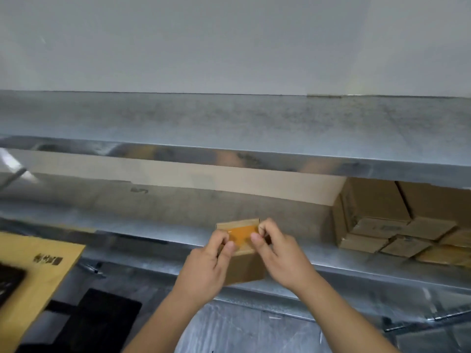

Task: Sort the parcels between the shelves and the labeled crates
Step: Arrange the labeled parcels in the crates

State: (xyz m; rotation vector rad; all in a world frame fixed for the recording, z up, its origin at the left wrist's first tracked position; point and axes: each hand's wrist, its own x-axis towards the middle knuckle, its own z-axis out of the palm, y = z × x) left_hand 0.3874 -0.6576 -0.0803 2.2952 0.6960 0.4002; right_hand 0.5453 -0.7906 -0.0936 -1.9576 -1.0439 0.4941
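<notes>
One small cardboard parcel [243, 261] with an orange label on top is held in front of the lower metal shelf [153, 231], the left hand [206, 266] and right hand [277, 258] each pinching its upper edge. To the right on that shelf sits a stack of perhaps eight similar boxes [397, 220], blurred; one larger carton [33, 271] lies at the left.

The small cardboard parcel [242, 266] is plain brown, with a glossy orange strip of tape [241, 234] across its top. The stacked boxes [397, 220] on the right are the same brown, some with faint dark print. The metal shelves [280, 159] are dull silver-grey with a speckled, mottled surface. The wall [229, 42] is pale grey-white. At the left, a yellow-tan board [33, 271] carries blurred black markings.
</notes>
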